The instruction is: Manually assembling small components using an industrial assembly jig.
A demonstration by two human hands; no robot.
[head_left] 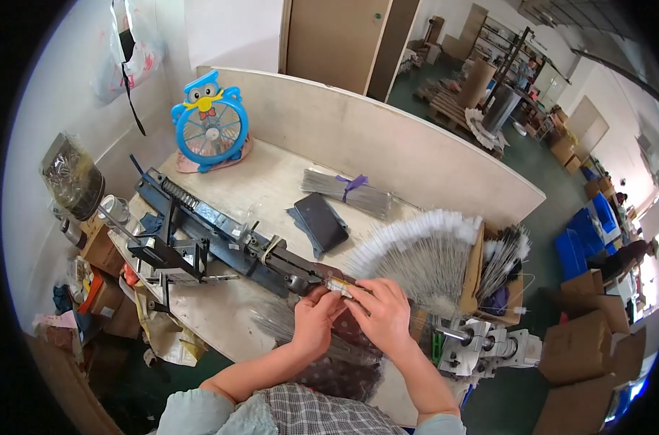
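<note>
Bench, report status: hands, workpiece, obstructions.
Left hand and right hand at small yellow-white piece, grip unclear. Piece by metal rig's end. White-tipped wires fanned near right hand.

Pale table (273, 176), long machine (226, 228), tied wire bundle (325, 184)

Sm. yel./wht. pc (337, 286), angled, btwn L hand (316, 316) & R hand (384, 310)

Table (271, 170): fan (212, 134) stood far left | rail fixture (217, 218) ran slantwise before it | flat case (322, 223) lay on cloth (300, 222), beyond rail | tied bundle (329, 185) lay behind case, before partition (387, 129) | rod pile (420, 261) right of case, box (474, 270) right of pile | small piece (337, 286) sat between left hand (317, 319) and right hand (385, 313)
</note>
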